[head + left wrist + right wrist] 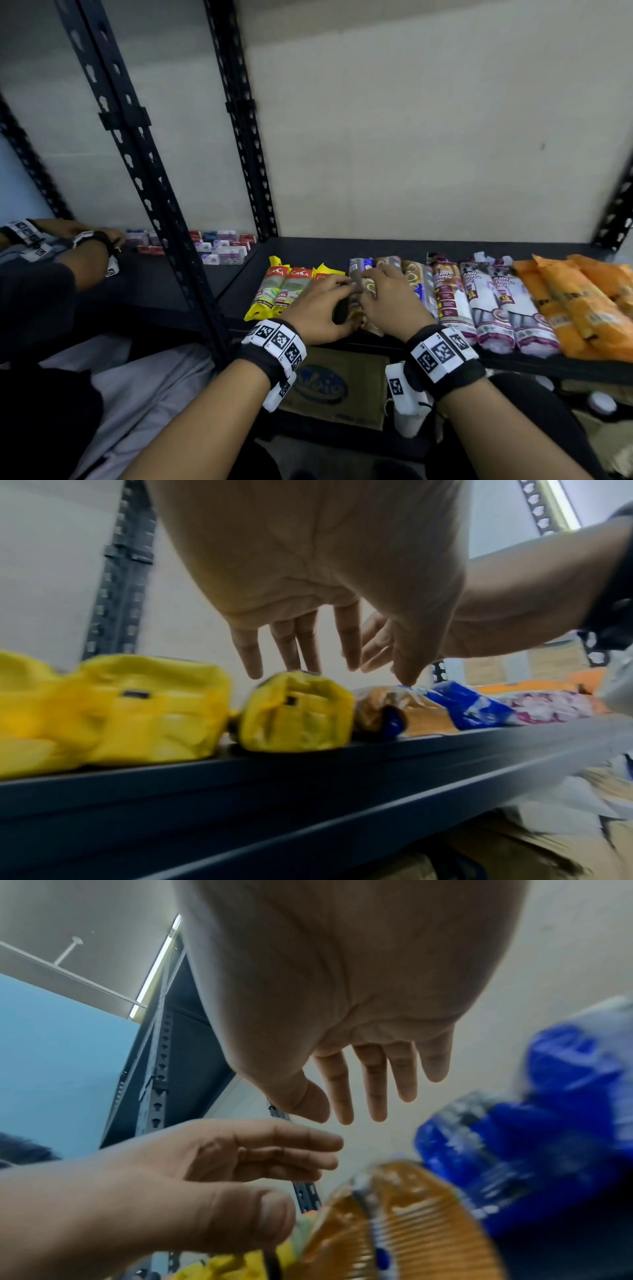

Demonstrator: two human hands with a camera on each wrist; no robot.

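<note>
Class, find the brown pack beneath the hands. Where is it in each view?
Head: brown pack, centre, between left hand and right hand.
Left wrist: brown pack right of centre, at the shelf front.
Right wrist: brown pack bottom, right of centre.
Shared landmark: the yellow pack beside it.

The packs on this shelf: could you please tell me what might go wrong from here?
The yellow pack and brown pack lie at the front edge of the shelf; a nudge from the left hand or right hand could tip them off. The packs lie tightly side by side, so shifting one may skew its neighbours.
</note>
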